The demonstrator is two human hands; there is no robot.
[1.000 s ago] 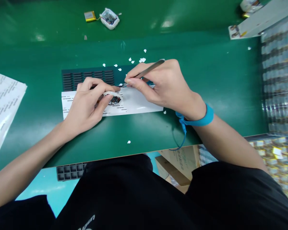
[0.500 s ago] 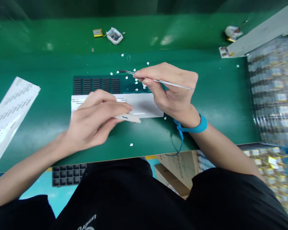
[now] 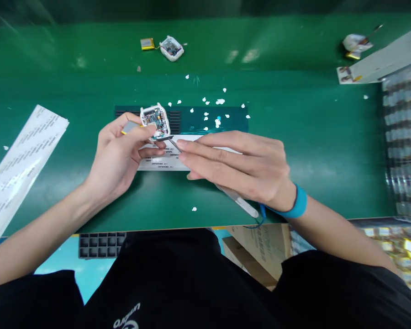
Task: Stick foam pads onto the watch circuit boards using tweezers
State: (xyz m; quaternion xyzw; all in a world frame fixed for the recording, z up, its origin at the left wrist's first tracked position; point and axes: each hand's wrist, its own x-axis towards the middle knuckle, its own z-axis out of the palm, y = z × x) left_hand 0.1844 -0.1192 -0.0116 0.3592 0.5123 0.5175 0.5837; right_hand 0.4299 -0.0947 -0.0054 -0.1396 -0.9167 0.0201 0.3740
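Looking forward and steeply down from the person's head, over the shirt (image 3: 178, 274) at six o'clock. Facing the bench (image 3: 329, 137) from fairly close above, reaching to the dark strip (image 3: 205, 8) at twelve. Centring on the right hand (image 3: 248, 167), showing the left hand (image 3: 114, 153) toward nine. Taking in the stack (image 3: 406, 137) at three.

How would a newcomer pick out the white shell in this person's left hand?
Start at the green bench and find the left hand. It holds an open white shell with a circuit board showing. A similar shell lies farther back beside a yellow-edged battery; this one is held, with dark-tipped tweezers at its lower edge.
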